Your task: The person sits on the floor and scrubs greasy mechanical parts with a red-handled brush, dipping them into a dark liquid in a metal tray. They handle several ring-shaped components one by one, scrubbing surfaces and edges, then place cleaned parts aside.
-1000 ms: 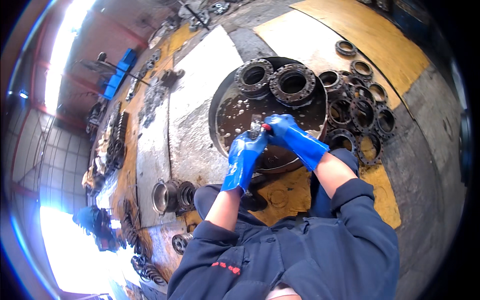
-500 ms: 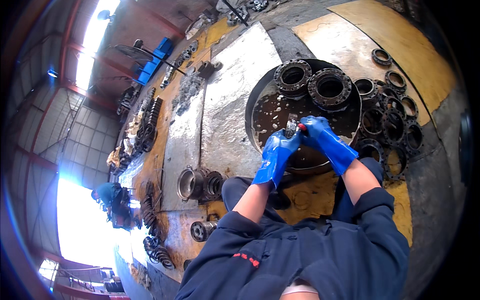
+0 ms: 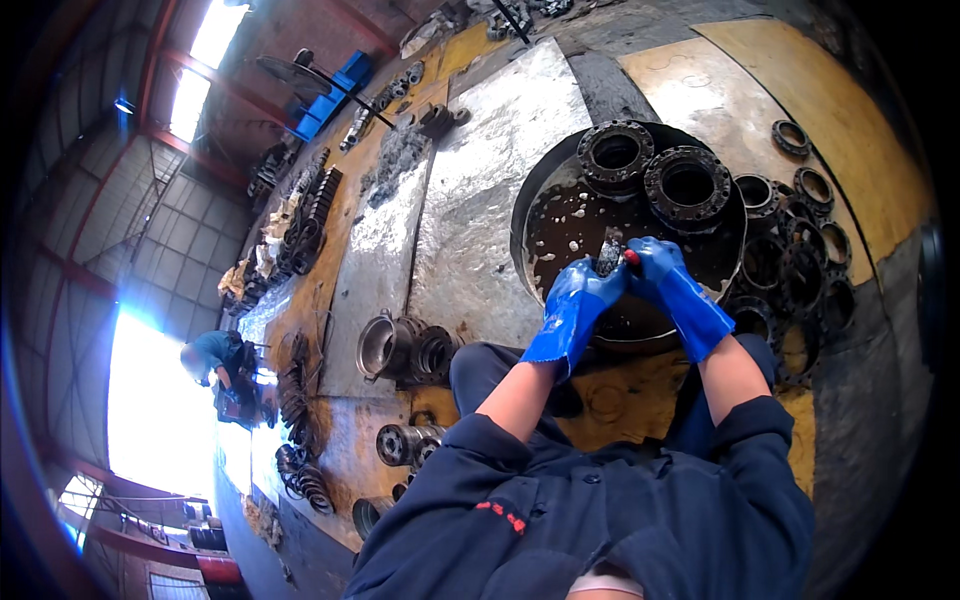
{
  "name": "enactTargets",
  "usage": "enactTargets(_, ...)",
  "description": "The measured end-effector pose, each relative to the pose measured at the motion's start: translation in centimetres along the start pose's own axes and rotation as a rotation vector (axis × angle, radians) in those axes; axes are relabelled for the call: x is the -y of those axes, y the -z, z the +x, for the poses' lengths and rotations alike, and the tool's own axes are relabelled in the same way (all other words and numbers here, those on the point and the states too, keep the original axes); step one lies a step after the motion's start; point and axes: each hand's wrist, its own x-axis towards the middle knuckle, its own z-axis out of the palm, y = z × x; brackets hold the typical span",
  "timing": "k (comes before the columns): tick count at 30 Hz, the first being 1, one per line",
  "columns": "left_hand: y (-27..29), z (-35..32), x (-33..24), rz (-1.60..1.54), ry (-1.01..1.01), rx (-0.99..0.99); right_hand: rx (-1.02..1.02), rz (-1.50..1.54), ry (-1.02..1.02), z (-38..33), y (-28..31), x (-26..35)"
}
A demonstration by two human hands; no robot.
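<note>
Both hands wear long blue rubber gloves above a wide round tub (image 3: 519, 235) of dark, foam-flecked liquid. My left hand (image 3: 584, 290) is closed round a small, dark, wet metal part (image 3: 609, 246), whose lower portion the fingers hide. My right hand (image 3: 660, 268) grips a tool with a red handle (image 3: 632, 257) against that part; the tool's working end is too hidden to make out. At the tub's far side sit two stacks of thick flanged rings with bolt holes, a left stack (image 3: 614, 150) and a right stack (image 3: 688, 186), rising out of the liquid.
Several greasy metal rings (image 3: 803, 275) are heaped right of the tub. A metal housing (image 3: 385, 348) and other machined cylinders (image 3: 398, 445) lie left of my knee. Rows of parts (image 3: 310, 220) line the floor farther left, where another person (image 3: 215, 360) bends over.
The whole scene has shifted a little to the right in view as my head turned. Both hands keep their hold on the metal part and the red-handled tool, over the tub.
</note>
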Motion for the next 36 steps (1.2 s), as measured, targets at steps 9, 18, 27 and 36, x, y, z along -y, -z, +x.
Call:
enactTargets(9,0.4,-0.4,-0.5,-0.036,-0.015,0.004,-0.002,-0.005,-0.006,0.6,-1.4,-1.6)
enactTargets(18,-0.5,0.3,0.4,-0.018,-0.023,-0.034,-0.012,0.003,-0.013,-0.1,-0.6,-0.8)
enactTargets(27,-0.4,0.4,0.0,-0.017,-0.012,0.013,-0.055,-0.019,0.010,0.0,-1.1,-1.2)
enactTargets(36,-0.1,0.1,0.0,-0.064,-0.051,0.040,-0.015,-0.048,-0.008,-0.2,-0.1,-0.7)
